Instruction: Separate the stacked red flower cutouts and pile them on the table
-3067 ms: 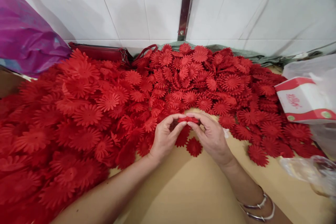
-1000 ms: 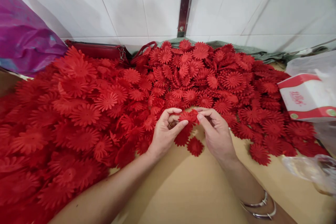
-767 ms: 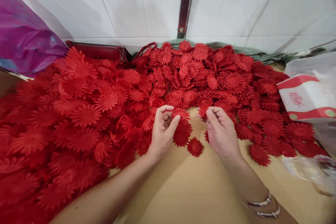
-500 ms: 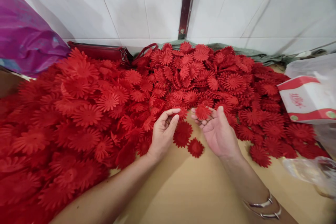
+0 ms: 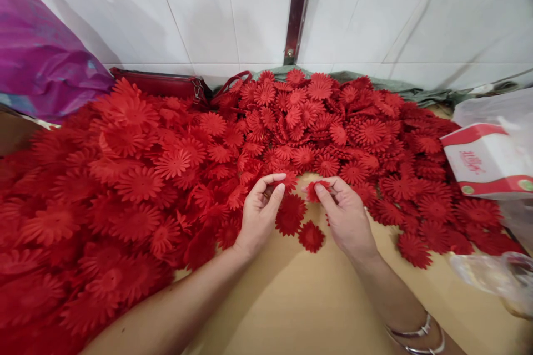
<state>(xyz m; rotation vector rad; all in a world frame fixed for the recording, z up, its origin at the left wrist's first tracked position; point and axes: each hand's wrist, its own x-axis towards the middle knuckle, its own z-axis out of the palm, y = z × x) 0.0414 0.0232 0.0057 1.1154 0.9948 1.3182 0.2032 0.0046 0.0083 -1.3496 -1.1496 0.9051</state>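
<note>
My right hand (image 5: 347,213) pinches a small red artificial flower petal piece (image 5: 314,191), its thumb pressed on top. My left hand (image 5: 260,212) is level with it on the left, thumb and index finger slightly apart, with no piece visible between them. Just beyond its fingertips are red petals; whether they touch the fingers I cannot tell. Between the hands on the tabletop lie a larger dark red flower piece (image 5: 290,214) and a smaller one (image 5: 311,237).
A big heap of red flower pieces (image 5: 141,183) spreads across the wooden table (image 5: 287,305). Behind it rest a red handbag (image 5: 156,81) and green sheeting. A purple bag (image 5: 45,50) stands left; a red-and-white box (image 5: 485,161) and clear plastic (image 5: 478,272) are right.
My right hand has turned from palm up to palm down, and its thumb has closed onto the flower piece. My left hand has stayed almost still.
</note>
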